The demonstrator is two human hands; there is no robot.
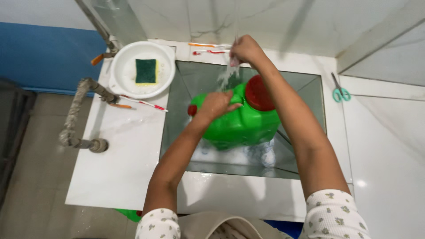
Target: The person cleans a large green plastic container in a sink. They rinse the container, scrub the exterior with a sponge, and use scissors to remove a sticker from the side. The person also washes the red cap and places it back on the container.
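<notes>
A big green plastic jug (pixel 241 124) with a red screw lid (pixel 259 93) lies tilted inside a steel sink (pixel 310 88). My left hand (pixel 216 105) grips the jug's handle near its small red spout cap (pixel 192 110). My right hand (pixel 244 49) is raised at the back of the sink, closed around what looks like a tap, though the tap itself is hidden. Water (pixel 226 75) streams down from it onto the jug. Foam lies under the jug on the sink's floor.
A white bowl (pixel 128 48) holding a green and yellow sponge (pixel 145 71) stands on the white counter at the left. Toothbrushes (pixel 144 102) lie beside it and behind the sink. Teal-handled scissors (pixel 340 92) lie at the right. A wrapped pipe (pixel 75 115) runs off the counter's left edge.
</notes>
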